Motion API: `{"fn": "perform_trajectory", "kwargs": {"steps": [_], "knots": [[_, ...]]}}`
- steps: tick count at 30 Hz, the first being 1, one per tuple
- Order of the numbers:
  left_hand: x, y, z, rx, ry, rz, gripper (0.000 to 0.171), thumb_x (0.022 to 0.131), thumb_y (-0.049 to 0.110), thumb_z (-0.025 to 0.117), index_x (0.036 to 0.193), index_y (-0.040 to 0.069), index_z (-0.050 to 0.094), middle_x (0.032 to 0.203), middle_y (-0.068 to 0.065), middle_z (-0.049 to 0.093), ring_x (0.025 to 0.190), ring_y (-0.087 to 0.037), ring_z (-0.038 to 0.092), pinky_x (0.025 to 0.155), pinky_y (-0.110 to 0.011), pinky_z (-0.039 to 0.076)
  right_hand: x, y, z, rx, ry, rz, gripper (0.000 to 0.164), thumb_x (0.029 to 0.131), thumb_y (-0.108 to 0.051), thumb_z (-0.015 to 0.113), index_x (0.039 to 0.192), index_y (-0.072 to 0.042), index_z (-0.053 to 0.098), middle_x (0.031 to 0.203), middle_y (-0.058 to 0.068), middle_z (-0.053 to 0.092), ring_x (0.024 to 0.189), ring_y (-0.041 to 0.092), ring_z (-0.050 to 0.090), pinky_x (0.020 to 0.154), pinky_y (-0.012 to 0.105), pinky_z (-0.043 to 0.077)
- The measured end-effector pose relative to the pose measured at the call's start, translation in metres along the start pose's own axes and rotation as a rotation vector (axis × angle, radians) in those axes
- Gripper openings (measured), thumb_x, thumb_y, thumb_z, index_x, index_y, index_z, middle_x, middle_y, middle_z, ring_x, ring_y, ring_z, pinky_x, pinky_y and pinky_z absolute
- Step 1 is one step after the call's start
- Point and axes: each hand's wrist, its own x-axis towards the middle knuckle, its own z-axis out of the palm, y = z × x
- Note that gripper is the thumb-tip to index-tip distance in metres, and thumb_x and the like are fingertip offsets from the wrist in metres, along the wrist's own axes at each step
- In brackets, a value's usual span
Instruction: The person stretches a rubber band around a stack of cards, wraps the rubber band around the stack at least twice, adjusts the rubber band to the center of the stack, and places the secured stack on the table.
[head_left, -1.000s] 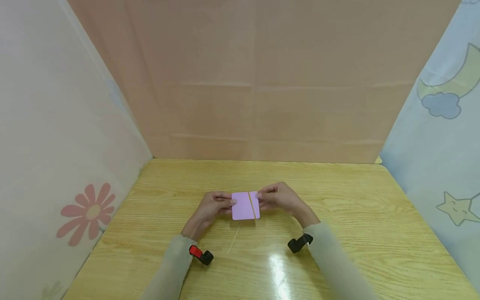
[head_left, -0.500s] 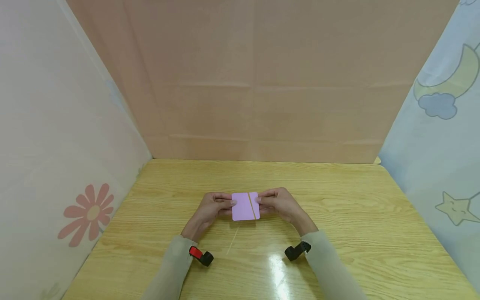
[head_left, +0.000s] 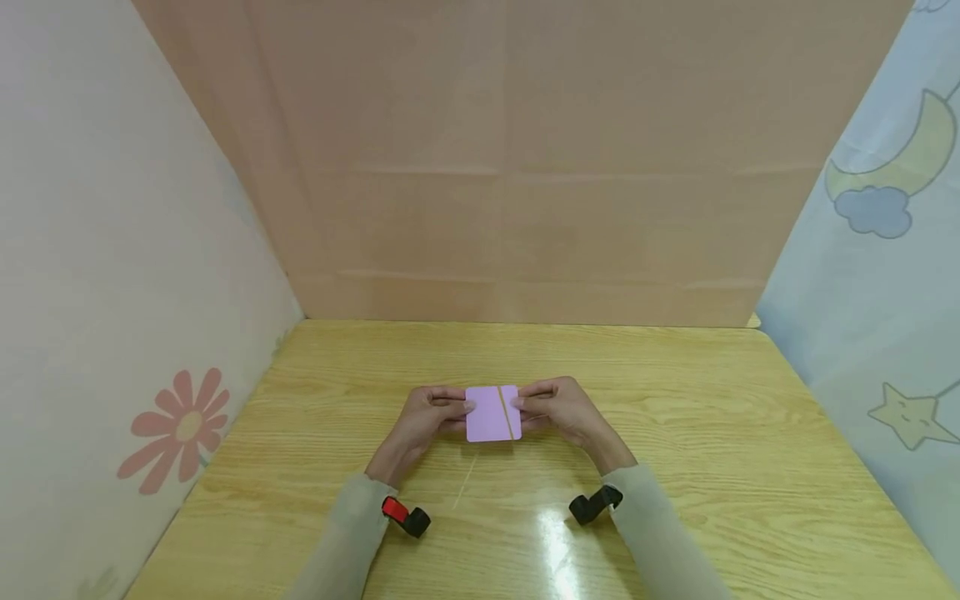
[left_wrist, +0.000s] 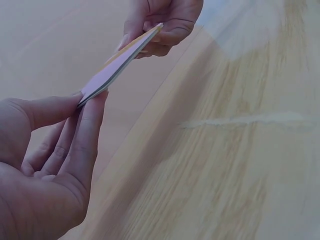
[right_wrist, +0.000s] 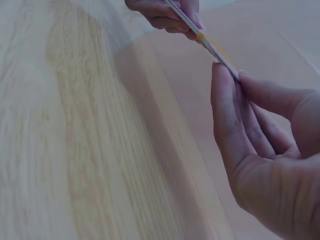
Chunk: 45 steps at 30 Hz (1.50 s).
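Screened-off work area: round-cornered yellow wood-grain table [head_left: 712, 417], creased tan sheet [head_left: 510, 167] at twelve o'clock, white flower-printed sheet [head_left: 112, 250] at nine.

The card [head_left: 483, 416] looks smooth, the wood-grained table [head_left: 720, 433] glossy.

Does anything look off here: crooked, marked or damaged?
Two small things. The tan band on the pink card runs at a slant, off-centre toward the right hand. A pale streak breaks the wood grain of the table; scratch or residue, I can't tell.
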Motion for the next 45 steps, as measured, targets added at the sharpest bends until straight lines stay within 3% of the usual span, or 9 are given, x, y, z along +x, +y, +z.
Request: {"fn": "perform_trajectory", "kwargs": {"steps": [10,17,21,28,34,45], "knots": [[-0.001,-0.004,0.01,-0.026,-0.015,-0.002,0.037,0.098,0.012,0.074,0.13,-0.006,0.066,0.106,-0.008,0.077,0.089,-0.014,0.075,0.081,-0.029,0.065,-0.003,-0.001,-0.006,0.022,0.063,-0.023,0.025,0.097,-0.003,0.074,0.116,0.013,0.072,0.089,0.004,0.079,0.075,0.015,0.076,0.074,0.032,0.067],[-0.001,-0.013,0.024,-0.164,-0.153,-0.024,0.041,0.104,0.009,0.065,0.138,-0.015,0.058,0.121,-0.019,0.072,0.101,-0.02,0.077,0.095,-0.036,0.064,-0.002,-0.005,-0.011,0.013,0.132,-0.066,0.028,0.098,-0.004,0.072,0.118,0.015,0.067,0.088,0.002,0.077,0.077,0.015,0.076,0.075,0.033,0.067],[-0.003,-0.018,0.037,-0.212,-0.187,-0.032,0.041,0.105,0.01,0.064,0.135,-0.017,0.057,0.123,-0.028,0.073,0.102,-0.023,0.078,0.098,-0.037,0.062,-0.002,-0.006,-0.013,0.044,0.16,-0.084,0.032,0.099,-0.003,0.07,0.122,0.018,0.064,0.089,0.001,0.077,0.078,0.015,0.077,0.078,0.034,0.067],[-0.003,-0.026,0.061,-0.319,-0.155,-0.048,0.043,0.104,0.015,0.068,0.133,-0.016,0.059,0.126,-0.031,0.071,0.111,-0.029,0.077,0.103,-0.041,0.06,-0.002,-0.009,-0.014,0.101,0.185,-0.094,0.032,0.099,-0.002,0.07,0.123,0.018,0.062,0.087,0.001,0.077,0.079,0.014,0.076,0.079,0.032,0.067],[-0.004,-0.033,0.077,-0.367,-0.104,-0.075,0.041,0.101,0.013,0.071,0.129,-0.016,0.064,0.115,-0.023,0.077,0.103,-0.025,0.079,0.1,-0.04,0.062,-0.001,-0.008,-0.015,0.117,0.193,-0.094,0.035,0.1,-0.004,0.07,0.125,0.017,0.061,0.086,0.001,0.077,0.078,0.014,0.077,0.077,0.032,0.067],[-0.002,-0.035,0.091,-0.389,-0.077,-0.072,0.034,0.1,0.013,0.073,0.12,-0.014,0.07,0.106,-0.018,0.08,0.099,-0.022,0.08,0.096,-0.036,0.063,0.001,-0.005,-0.012,0.127,0.194,-0.092,0.03,0.099,-0.003,0.07,0.123,0.015,0.062,0.085,0.001,0.078,0.078,0.015,0.077,0.078,0.032,0.067]]}}
